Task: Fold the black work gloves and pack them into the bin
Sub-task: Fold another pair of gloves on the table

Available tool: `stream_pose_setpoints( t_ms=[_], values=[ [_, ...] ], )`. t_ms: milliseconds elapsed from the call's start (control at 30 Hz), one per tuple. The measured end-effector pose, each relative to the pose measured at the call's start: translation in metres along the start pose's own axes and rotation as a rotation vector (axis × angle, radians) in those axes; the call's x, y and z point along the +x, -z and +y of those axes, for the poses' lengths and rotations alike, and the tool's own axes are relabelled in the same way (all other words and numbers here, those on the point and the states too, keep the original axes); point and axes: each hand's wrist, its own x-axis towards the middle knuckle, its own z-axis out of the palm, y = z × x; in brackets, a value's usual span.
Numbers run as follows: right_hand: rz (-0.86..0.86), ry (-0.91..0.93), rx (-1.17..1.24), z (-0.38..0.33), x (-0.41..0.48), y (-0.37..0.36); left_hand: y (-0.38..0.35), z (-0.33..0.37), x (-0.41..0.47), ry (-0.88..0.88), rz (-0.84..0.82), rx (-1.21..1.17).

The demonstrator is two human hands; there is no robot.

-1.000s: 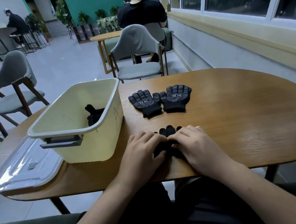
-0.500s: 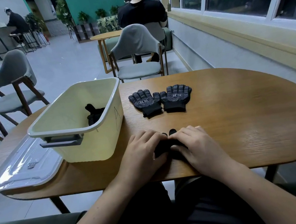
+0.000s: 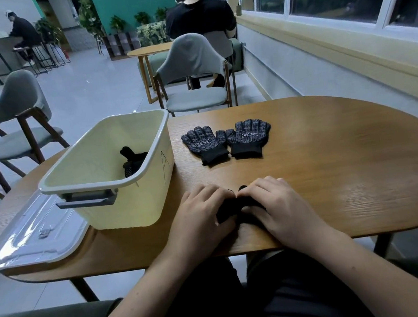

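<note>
Black gloves (image 3: pixel 229 208) between left hand (image 3: pixel 200 215) and right hand (image 3: pixel 278 206), seemingly gripped.

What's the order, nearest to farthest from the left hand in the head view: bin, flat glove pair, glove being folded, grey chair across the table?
1. glove being folded: gripped under the left hand, at the near edge of the table.
2. bin: just left of that hand.
3. flat glove pair: ahead, mid-table.
4. grey chair: beyond the far edge.

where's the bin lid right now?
Head view, far left: the clear lid lies flat on the table at its left edge, right beside the bin on the bin's left.
</note>
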Motion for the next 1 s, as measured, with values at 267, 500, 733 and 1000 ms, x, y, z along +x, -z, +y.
stream_pose_setpoints(
  t_ms=[267, 500, 733, 1000],
  values=[
    [0.004, 0.016, -0.007, -0.0029, -0.0003, 0.002, -0.0021, -0.0005, -0.0016, 0.024, 0.005, 0.002],
    [0.001, -0.003, 0.024, -0.0009, -0.0003, 0.0011, 0.0002, 0.0005, -0.0011, 0.028, -0.009, -0.004],
    [-0.016, -0.015, -0.001, -0.0021, -0.0002, 0.0003, -0.0009, -0.0025, -0.0022, 0.046, -0.006, -0.007],
    [0.047, -0.004, 0.009, -0.0029, -0.0013, 0.0039, -0.0045, -0.0011, -0.0002, 0.066, -0.016, -0.002]
  ],
)
